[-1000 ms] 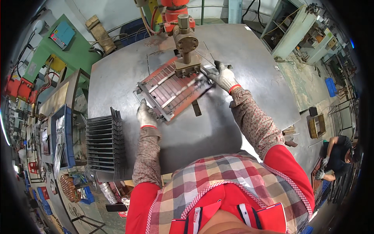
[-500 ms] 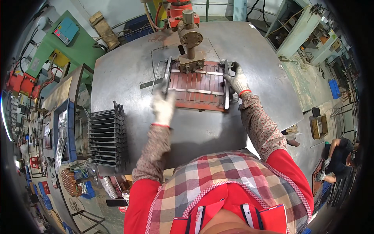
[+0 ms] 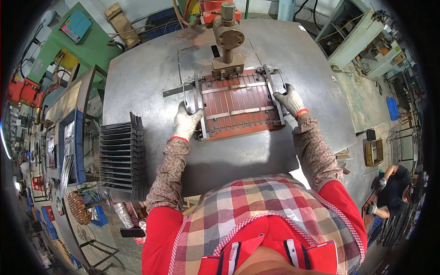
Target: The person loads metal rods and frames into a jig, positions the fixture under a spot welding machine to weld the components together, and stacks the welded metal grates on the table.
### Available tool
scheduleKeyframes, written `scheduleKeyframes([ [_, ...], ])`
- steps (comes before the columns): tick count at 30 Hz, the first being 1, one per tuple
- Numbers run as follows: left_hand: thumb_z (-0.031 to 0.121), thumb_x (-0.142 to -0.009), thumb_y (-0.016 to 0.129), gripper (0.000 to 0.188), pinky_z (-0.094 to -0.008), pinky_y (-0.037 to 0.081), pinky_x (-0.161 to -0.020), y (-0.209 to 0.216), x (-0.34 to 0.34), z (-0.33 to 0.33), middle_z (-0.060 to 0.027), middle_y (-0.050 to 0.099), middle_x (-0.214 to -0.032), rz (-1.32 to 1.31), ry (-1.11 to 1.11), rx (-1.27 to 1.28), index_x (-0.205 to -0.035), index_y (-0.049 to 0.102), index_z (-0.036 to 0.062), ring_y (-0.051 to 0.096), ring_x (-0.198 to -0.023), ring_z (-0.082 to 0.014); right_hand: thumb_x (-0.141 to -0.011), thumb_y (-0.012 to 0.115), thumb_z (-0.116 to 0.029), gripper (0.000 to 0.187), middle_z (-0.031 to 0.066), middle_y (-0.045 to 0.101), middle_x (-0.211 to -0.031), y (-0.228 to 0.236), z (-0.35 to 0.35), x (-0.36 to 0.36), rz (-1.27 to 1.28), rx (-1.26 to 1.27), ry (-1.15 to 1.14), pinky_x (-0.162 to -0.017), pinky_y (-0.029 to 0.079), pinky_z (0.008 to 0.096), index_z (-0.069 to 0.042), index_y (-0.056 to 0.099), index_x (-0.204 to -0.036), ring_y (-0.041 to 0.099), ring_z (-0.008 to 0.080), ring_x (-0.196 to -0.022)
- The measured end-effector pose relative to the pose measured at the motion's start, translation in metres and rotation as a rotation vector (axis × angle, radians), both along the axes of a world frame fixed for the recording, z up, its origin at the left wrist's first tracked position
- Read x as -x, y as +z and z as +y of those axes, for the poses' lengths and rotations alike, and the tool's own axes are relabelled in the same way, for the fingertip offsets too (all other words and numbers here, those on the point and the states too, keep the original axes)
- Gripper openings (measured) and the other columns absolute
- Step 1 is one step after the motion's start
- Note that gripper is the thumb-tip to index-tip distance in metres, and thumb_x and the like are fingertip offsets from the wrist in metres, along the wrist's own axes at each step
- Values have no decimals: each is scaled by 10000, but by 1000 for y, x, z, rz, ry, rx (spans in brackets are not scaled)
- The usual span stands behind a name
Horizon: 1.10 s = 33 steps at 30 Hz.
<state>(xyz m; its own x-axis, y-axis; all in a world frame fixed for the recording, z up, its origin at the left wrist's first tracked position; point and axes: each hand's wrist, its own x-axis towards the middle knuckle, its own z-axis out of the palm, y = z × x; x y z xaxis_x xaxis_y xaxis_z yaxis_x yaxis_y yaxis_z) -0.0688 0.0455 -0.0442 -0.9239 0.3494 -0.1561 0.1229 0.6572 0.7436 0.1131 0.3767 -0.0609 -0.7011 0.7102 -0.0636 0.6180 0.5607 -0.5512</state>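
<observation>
In front of me lies a reddish-brown plate jig (image 3: pixel 247 131) with metal side bars and cross strips. A rack of thin parallel wires (image 3: pixel 240 120) sits in it, with a bent wire loop sticking out at each side. My left hand (image 3: pixel 185 123), in a whitish glove with dark fingertips, is closed at the left loop, thumb against the side bar. At the right, my gloved right hand (image 3: pixel 292 100) grips the other loop, its thumb also by the side bar. A metal welding head (image 3: pixel 228 65) stands over the jig's far edge, hiding a small part.
On the metal table (image 3: pixel 316 82), a stack of bent wire racks (image 3: pixel 118 158) stands left of me. A flat metal strip (image 3: pixel 176 91) lies beyond my left hand. Left of the table are a blue crate (image 3: pixel 81 151) and a green machine (image 3: pixel 59 50). Another person (image 3: pixel 395 188) works at far right.
My left hand, blurred before, now rests at the rack's left loop. Jig and rack have shifted slightly right and nearer and turned a little. My right hand has moved slightly right and nearer.
</observation>
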Motion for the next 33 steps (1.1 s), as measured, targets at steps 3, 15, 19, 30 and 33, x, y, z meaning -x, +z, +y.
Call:
scheduleKeyframes([
  [3, 389, -699, 696, 769, -396, 470, -876, 22, -2, 6, -255, 611, -1063, -125, -60, -8, -1269, 422, -49, 606, -998, -367, -767, 668, -438, 743, 323, 596, -1048, 0, 16, 13, -45, -18, 65, -860, 474, 436, 101, 435, -1221, 584, 421, -1023],
  [15, 391, -707, 683, 836, -420, 466, -879, 5, -12, 37, -299, 602, -1055, -57, -53, 86, -1288, 342, -103, 604, -997, -402, -765, 669, -426, 721, 208, 647, -888, 12, 56, 13, -136, 27, 60, -608, 490, 345, 75, 478, -1247, 622, 221, -685],
  [19, 376, -705, 695, 784, -417, 482, -838, -2, -12, 41, -274, 621, -1005, -120, -38, 19, -1253, 378, -88, 623, -947, -389, -772, 665, -442, 707, 174, 654, -849, 13, 56, 10, -186, 143, 28, -581, 479, 346, 50, 493, -1249, 602, 202, -629],
  [30, 374, -710, 714, 696, -377, 507, -754, -15, -4, 32, -204, 636, -920, -81, -72, -79, -1190, 449, -55, 646, -822, -309, -775, 670, -443, 724, 251, 638, -1007, -8, 64, 11, -150, -6, 35, -740, 500, 371, 73, 480, -1247, 650, 284, -846],
  [33, 309, -716, 738, 609, -322, 501, -740, -26, 11, 9, -145, 623, -944, -108, -54, -167, -1149, 496, -46, 610, -827, -209, -773, 660, -443, 732, 299, 591, -1106, 11, 27, 25, -202, 73, 53, -894, 465, 402, 98, 477, -1232, 591, 367, -1058],
])
